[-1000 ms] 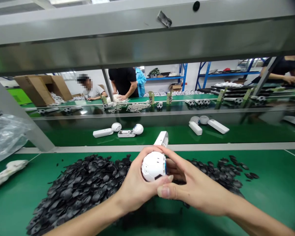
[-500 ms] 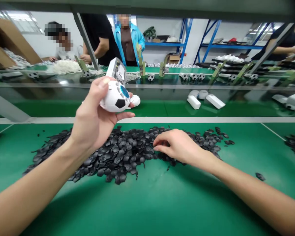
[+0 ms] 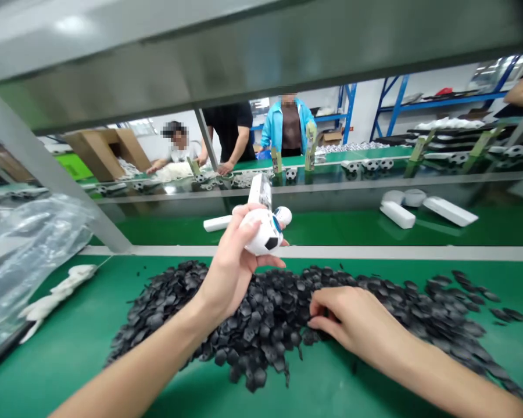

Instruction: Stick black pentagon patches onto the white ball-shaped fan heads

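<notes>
Unit of white plastic [image 3: 260, 237], ball at one end and box-shaped handle [image 3: 256, 191] at the other, held in left hand [image 3: 230, 264], raised over the near bench [image 3: 326, 386] and seen against the far green strip [image 3: 331, 229]. Points away from the body, handle foremost, ball nearest the palm. Long axis running from the ball up the view to the handle's far end, leaning slightly left; hard to tell how steeply tilted. Shows a black pentagon [image 3: 271, 242] low on the ball's right half and a blue disc [image 3: 278, 225] on its right side. Grip of left hand closed around the ball, one finger stretched free underneath. Right hand [image 3: 348, 313] lower, palm down, at the near side of a broad heap of black pieces [image 3: 265, 313] on the bench, thumb and fingertips drawn close together; cannot tell whether pinching a piece or only touching. Behind the held unit, on the strip, a white bar [image 3: 217, 223], lying roughly left to right, partly hidden by the hand, and a white ball [image 3: 284, 215]. Farther right, two more white handles [image 3: 451, 211], splayed apart. At far left, clear plastic sheeting [image 3: 47, 249].
</notes>
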Tool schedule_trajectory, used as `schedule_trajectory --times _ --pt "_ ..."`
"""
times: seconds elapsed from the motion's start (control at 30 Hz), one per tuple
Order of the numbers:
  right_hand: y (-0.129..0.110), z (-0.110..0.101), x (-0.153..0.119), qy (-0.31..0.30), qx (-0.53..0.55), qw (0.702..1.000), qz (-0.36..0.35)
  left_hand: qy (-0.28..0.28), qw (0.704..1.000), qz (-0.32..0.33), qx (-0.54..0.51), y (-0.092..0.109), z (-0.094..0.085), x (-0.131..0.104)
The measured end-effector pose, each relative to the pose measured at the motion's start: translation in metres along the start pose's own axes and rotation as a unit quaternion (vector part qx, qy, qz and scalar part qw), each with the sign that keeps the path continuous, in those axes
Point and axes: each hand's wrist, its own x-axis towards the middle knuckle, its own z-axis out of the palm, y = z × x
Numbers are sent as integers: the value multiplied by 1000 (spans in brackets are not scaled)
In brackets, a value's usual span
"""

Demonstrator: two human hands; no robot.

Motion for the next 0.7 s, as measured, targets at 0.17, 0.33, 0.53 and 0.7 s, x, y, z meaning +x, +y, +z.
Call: schedule_trajectory --times 0.17,0.33,0.53,0.7 --pt "3 -21 -1 41 155 987 -23 -9 1000 -20 11 -3 0 -2" --pt "6 -37 -3 33 307 951 -1 -26 998 -58 -3 -11 4 -6" --pt "6 -32 -5 13 342 940 -14 -28 996 -86 -1 -22 4 -9" --pt "-2 -41 -7 80 378 922 -25 -42 995 -86 -4 -23 5 -10"
